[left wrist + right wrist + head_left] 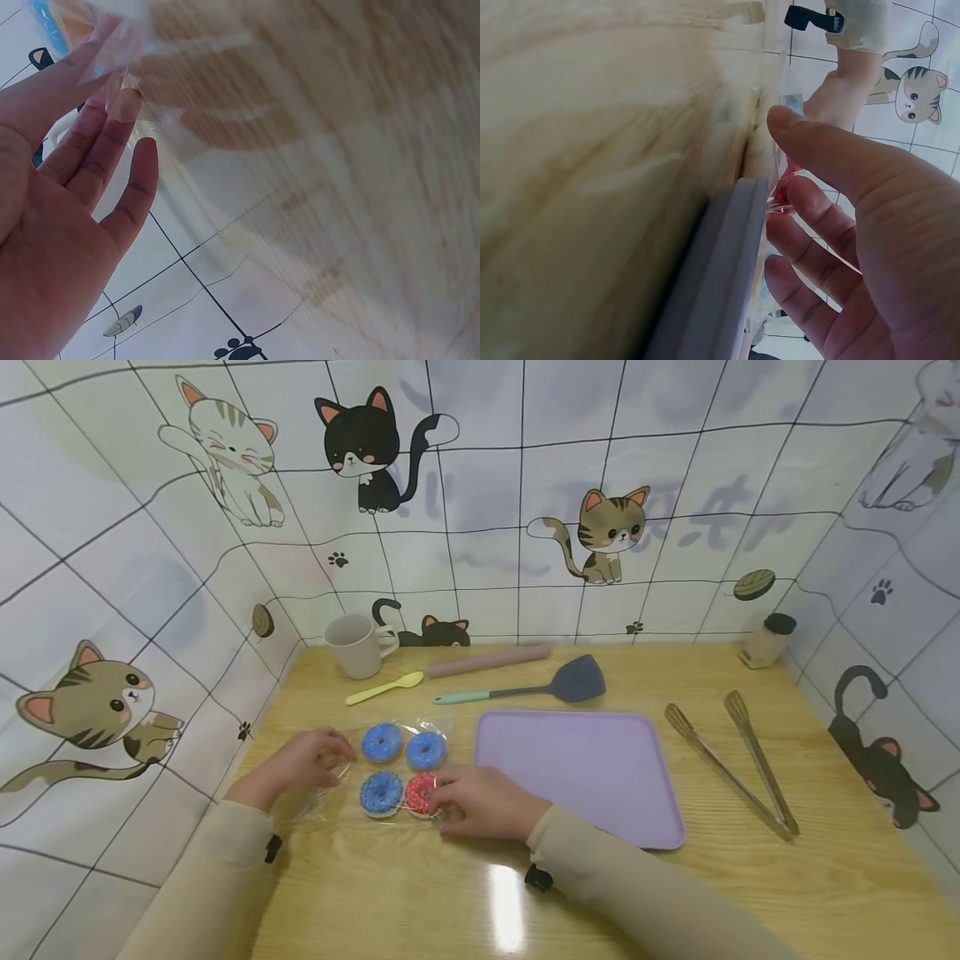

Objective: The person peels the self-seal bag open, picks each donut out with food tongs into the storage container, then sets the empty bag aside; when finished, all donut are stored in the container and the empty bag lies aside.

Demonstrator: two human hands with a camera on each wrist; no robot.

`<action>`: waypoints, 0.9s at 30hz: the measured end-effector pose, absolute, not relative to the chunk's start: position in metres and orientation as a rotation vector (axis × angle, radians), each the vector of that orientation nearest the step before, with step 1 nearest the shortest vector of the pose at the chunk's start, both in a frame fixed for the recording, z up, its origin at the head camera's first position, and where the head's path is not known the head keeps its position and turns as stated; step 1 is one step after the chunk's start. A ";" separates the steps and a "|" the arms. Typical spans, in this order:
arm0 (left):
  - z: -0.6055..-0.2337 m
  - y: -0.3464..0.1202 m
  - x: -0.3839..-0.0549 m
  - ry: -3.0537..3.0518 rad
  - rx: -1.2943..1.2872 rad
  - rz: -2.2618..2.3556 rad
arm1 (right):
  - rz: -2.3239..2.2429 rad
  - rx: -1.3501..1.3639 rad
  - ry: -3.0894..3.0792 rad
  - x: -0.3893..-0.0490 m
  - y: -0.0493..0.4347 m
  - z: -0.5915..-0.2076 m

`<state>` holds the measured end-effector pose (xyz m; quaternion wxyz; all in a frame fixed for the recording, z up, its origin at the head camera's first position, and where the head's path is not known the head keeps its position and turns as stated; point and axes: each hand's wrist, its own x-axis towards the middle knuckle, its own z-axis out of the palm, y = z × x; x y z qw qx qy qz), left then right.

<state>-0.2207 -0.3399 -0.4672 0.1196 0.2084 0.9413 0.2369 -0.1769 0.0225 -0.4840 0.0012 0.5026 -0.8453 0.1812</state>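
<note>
A clear plastic package (pixel 415 811) lies on the table with toy doughnuts in it: a blue doughnut (pixel 382 742) at upper left, two more blue ones and a red sprinkled doughnut (pixel 417 794) at lower right. At the package's left edge, my left hand (pixel 311 760) pinches the clear film between thumb and forefinger; in the left wrist view its other fingers (pixel 139 184) spread loosely. My right hand (pixel 483 802) is at the package's right edge, its fingertips touching film beside the red doughnut. The right wrist view shows a gap between its thumb and fingers (pixel 810 240).
Right of the package lies a lilac tray (pixel 577 777), close to my right hand. Metal tongs (pixel 738 768) lie farther right. Behind are a mug (pixel 354 647), a yellow spoon (pixel 385 688), a rolling pin (pixel 487 661), a spatula (pixel 577 679) and a black-lidded jar (pixel 768 642).
</note>
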 end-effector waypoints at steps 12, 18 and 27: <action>-0.464 -0.338 -0.218 2.738 0.583 0.693 | 0.617 1.596 -2.641 -0.177 0.024 -0.486; -0.465 -0.339 -0.218 2.733 0.586 0.703 | 0.659 1.618 -2.649 -0.179 0.024 -0.484; -0.465 -0.339 -0.218 2.743 0.604 0.689 | 0.843 1.637 -2.737 -0.181 0.025 -0.482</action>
